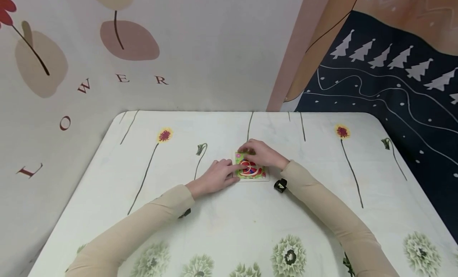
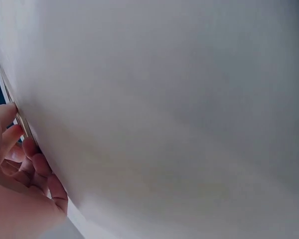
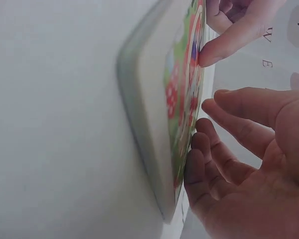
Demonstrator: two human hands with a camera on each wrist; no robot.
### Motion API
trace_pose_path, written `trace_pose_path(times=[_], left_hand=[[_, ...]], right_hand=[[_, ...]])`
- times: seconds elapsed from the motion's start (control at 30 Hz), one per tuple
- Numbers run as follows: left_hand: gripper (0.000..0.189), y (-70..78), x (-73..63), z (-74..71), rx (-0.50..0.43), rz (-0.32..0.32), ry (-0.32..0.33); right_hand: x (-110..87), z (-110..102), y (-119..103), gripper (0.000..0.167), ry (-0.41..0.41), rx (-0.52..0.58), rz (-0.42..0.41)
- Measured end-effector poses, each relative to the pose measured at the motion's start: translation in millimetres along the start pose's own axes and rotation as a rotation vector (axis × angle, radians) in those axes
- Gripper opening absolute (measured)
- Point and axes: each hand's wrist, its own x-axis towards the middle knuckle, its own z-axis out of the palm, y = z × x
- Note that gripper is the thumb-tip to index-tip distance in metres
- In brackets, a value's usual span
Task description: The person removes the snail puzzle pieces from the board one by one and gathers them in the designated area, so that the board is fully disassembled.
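A small square picture board (image 1: 264, 179) with a pale border lies flat on the table, its colourful picture (image 3: 182, 99) in red, green and blue. Across the picture my left hand (image 1: 218, 176) stretches its index finger, the tip touching the surface; the thumb is by the board's near left edge. Over the far part of the board is my right hand (image 1: 264, 153), its fingers loosely bent and their tips close to the picture. In the right wrist view nothing shows between that thumb and forefinger. The right hand hides part of the picture in the head view.
A white tablecloth (image 1: 222, 221) printed with flowers covers the table. Behind it hangs a pale wall cloth (image 1: 214, 62) with letters, and a dark cloth (image 1: 358, 78) with white trees is at the right. Small black devices (image 1: 280, 185) sit at both wrists.
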Motion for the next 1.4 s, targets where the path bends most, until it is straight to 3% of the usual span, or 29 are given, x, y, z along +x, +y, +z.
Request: trace_pose_path(times=[0.43,0.7,0.83,1.0,1.4], left_hand=[[0.045,-13.4,3.8,-2.1,-0.246,0.02,-0.025],[0.043,-22.6,3.8,9.6,-0.391,0.019,0.057],[0.041,-25.4,3.7,10.2,-0.457,0.052,0.076],[0.04,-26.9,4.0,6.3,-0.516,0.055,0.05],[0.04,-30.7,8.2,0.4,-0.576,-0.027,-0.042]], right_hand=[[11.2,3.5,-3.5,0.022,-0.035,-0.044,0.003],[13.9,4.1,-5.3,0.02,-0.045,-0.02,0.03],[14.8,4.1,-5.7,0.023,-0.045,0.003,0.049],[16.0,4.1,-6.0,0.025,-0.043,0.041,0.067],[20.5,3.3,-3.9,0.028,-0.052,0.058,0.026]])
